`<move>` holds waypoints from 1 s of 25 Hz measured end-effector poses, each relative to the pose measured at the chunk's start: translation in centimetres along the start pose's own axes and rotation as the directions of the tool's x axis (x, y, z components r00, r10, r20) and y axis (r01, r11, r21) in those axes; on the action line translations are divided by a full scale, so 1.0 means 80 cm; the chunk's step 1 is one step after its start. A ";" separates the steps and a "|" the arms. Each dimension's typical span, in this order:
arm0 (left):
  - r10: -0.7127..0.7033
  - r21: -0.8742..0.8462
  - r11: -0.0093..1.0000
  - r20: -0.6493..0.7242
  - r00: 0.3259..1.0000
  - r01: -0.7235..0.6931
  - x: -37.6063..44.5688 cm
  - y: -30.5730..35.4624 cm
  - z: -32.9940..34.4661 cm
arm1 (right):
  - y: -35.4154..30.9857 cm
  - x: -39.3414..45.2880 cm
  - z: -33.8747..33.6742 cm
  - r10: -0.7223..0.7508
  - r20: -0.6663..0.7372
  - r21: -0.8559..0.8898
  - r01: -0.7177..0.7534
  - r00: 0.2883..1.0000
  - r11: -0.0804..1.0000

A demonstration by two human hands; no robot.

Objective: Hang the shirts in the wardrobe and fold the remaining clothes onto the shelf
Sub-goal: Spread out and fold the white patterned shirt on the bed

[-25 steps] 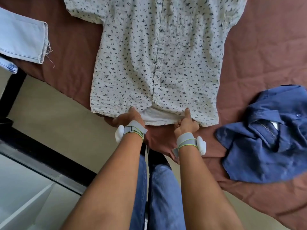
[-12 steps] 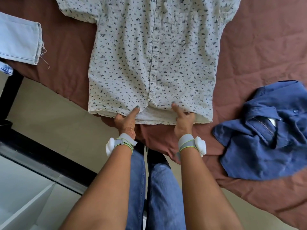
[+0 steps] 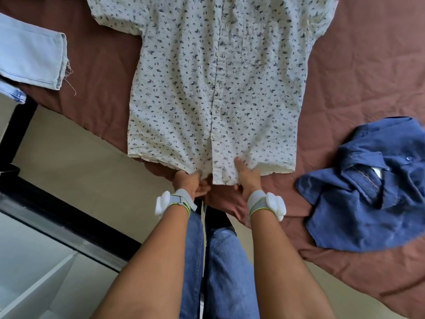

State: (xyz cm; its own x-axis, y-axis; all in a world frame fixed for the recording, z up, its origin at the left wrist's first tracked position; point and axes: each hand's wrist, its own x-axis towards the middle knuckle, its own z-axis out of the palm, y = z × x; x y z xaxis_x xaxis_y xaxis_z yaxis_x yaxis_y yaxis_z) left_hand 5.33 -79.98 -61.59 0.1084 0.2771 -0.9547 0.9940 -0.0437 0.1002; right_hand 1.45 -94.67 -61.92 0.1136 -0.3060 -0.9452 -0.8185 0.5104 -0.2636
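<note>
A white short-sleeved shirt (image 3: 213, 84) with a small dark leaf print lies flat, buttons up, on the brown bedspread (image 3: 358, 72). Its hem points toward me at the bed's near edge. My left hand (image 3: 190, 184) is closed on the hem just left of the button placket. My right hand (image 3: 246, 173) grips the hem just right of the placket, thumb on top of the cloth. A crumpled dark blue shirt (image 3: 372, 187) lies on the bed to the right. Light blue jeans (image 3: 30, 58) lie at the far left of the bed.
A beige floor (image 3: 76, 157) runs along the bed's near edge. A black frame (image 3: 57, 215) and white wardrobe shelving (image 3: 34, 279) sit at the lower left. My legs in blue jeans (image 3: 218, 261) stand against the bed.
Both hands have drawn the white shirt's hem toward me, closer to the bed's edge, and closed on it. The hem now lies smoother.
</note>
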 end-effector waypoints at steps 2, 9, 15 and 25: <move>-0.037 0.387 0.921 -0.019 0.999 0.041 -0.009 -0.002 -0.003 | 0.010 -0.007 -0.002 0.159 0.022 -0.394 -0.138 0.987 0.909; 0.806 0.534 0.440 0.121 0.580 -0.722 -0.022 0.101 0.026 | -0.064 -0.017 0.056 -0.180 0.376 -0.277 0.296 0.909 0.914; 0.811 0.630 0.308 0.217 0.543 -0.712 0.053 0.188 0.059 | -0.129 0.060 0.106 -0.620 0.106 -0.508 0.578 0.777 0.638; 0.781 0.763 0.193 0.261 0.568 -0.616 0.069 0.202 0.079 | -0.119 0.077 0.141 -0.728 0.112 -0.862 0.431 0.676 0.268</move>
State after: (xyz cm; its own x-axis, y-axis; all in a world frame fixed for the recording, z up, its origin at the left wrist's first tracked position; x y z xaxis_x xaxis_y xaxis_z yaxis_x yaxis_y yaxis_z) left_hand 21.91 -85.25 -66.99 0.8339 -0.1275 -0.5370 0.1143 -0.9120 0.3940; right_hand 16.32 -92.37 -67.40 0.7358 -0.4885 -0.4689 -0.6555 -0.6878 -0.3120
